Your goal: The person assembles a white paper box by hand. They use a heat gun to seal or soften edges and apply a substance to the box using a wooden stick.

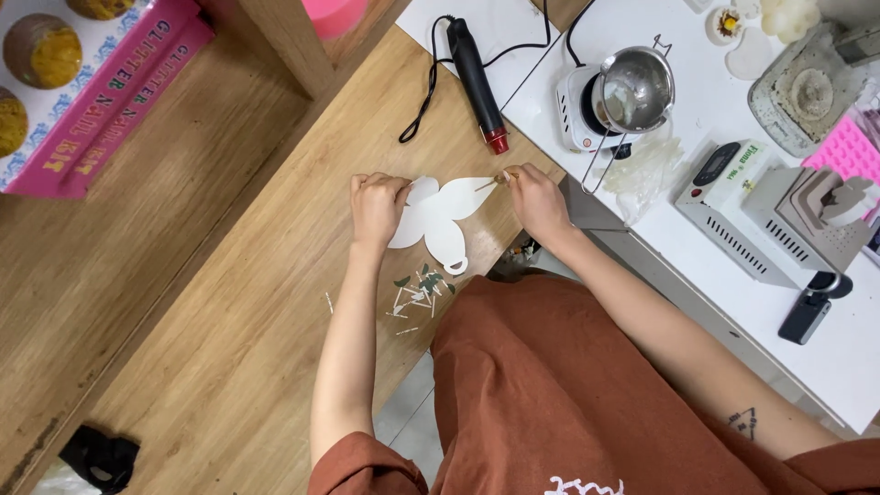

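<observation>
Right now I am pinching the left lobe of the white butterfly-shaped cutout (438, 218) with my left hand (378, 206), pressing it onto the wooden table (229, 348). Right of the cutout, my right hand (536, 202) is gripping a thin stick (490, 183) against its upper edge. Below the cutout, small leaf pieces and scraps (420, 291) are lying unused, so the decorating seems barely begun.

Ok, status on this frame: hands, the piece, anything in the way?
Left hand pinching white butterfly-shaped cutout at its left edge. Right hand holding thin stick against its right wing. Small leaf and stick scraps lie just below, clear of cutout.
</observation>
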